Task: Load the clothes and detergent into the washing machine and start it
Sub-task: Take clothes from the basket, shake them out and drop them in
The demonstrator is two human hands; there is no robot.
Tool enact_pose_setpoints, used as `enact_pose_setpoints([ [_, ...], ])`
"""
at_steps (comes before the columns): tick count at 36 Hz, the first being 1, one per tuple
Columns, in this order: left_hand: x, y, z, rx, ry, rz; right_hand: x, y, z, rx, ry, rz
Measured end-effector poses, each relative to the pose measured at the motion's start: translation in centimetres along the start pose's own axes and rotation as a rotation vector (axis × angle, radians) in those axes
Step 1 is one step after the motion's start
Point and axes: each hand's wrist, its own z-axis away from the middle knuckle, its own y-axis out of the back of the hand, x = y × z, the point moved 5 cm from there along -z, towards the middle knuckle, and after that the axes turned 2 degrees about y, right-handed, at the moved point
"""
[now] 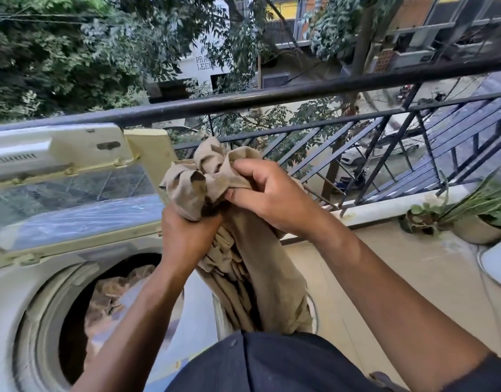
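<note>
Nearest to me is the dark shirt on the torso, bottom centre, both bare forearms reaching up and away from it. Left hand is fisted tight around a bunched tan garment, gripping it from below at mid frame. Right hand sits just right of and above the left, fingers curled and pinching the top folds of the same garment. Neither hand is spread; both are clamped on cloth. The garment's crumpled end pokes up above the hands, the rest hangs down in long pleats between the forearms toward the torso. It hangs over the right edge of the washing machine, not inside it. Washing machine fills the near left, a top loader, round drum opening exposed. Inside the drum I see more cloth, tan and pale, partly hidden by the left forearm. Machine lid is raised, folded back at far left, its clear panel catching reflections. Right side, tiled balcony floor, with potted plants against the low kerb at far right and a white rounded object I can't identify beside them. Beyond the hands, a black metal railing runs across the frame. Past it, trees, a street below and buildings.
</note>
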Motion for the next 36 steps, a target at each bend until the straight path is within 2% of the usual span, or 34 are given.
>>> enact_pose_setpoints([
  [4, -0.5, 1.2, -0.6, 0.066, 0.011, 0.088, 1.0, 0.6, 1.7, 0.269, 0.083, -0.102],
  [6, -0.6, 2.0, -0.6, 0.109, 0.023, 0.172, 2.1, 1.4, 2.6, 0.431, 0.088, -0.076],
  [9, 0.1, 2.7, -0.5, 0.130, -0.005, 0.262, 5.9, 2.9, 4.1, 0.670, -0.035, 0.058],
  [11, 0.9, 2.8, -0.5, 0.116, -0.023, 0.295, 10.0, 3.3, 5.0, 0.731, -0.199, 0.149],
  [13, 1.8, 3.0, -0.4, 0.104, -0.040, 0.317, 14.3, 3.1, 5.4, 0.656, -0.371, 0.196],
  [15, 2.6, 3.4, -0.4, 0.106, -0.058, 0.331, 17.8, 2.0, 5.5, 0.449, -0.497, 0.186],
  [18, 4.0, 4.1, -0.3, 0.122, -0.081, 0.364, 21.1, 0.1, 5.7, 0.217, -0.534, 0.192],
  [20, 4.5, 4.6, -0.4, 0.152, -0.091, 0.409, 22.5, -0.5, 5.6, 0.165, -0.555, 0.177],
  [24, 4.8, 5.8, -0.6, 0.225, -0.104, 0.454, 23.9, -0.5, 5.9, 0.168, -0.687, 0.074],
  [29, 4.1, 6.2, -0.9, 0.250, -0.083, 0.461, 24.5, -1.6, 7.1, -0.099, -0.659, 0.008],
  [32, 4.0, 6.0, -0.8, 0.262, -0.080, 0.433, 24.5, -1.8, 7.8, -0.089, -0.608, 0.093],
  [36, 3.8, 6.1, -0.8, 0.278, -0.072, 0.414, 24.4, 0.1, 8.3, 0.104, -0.588, 0.307],
])
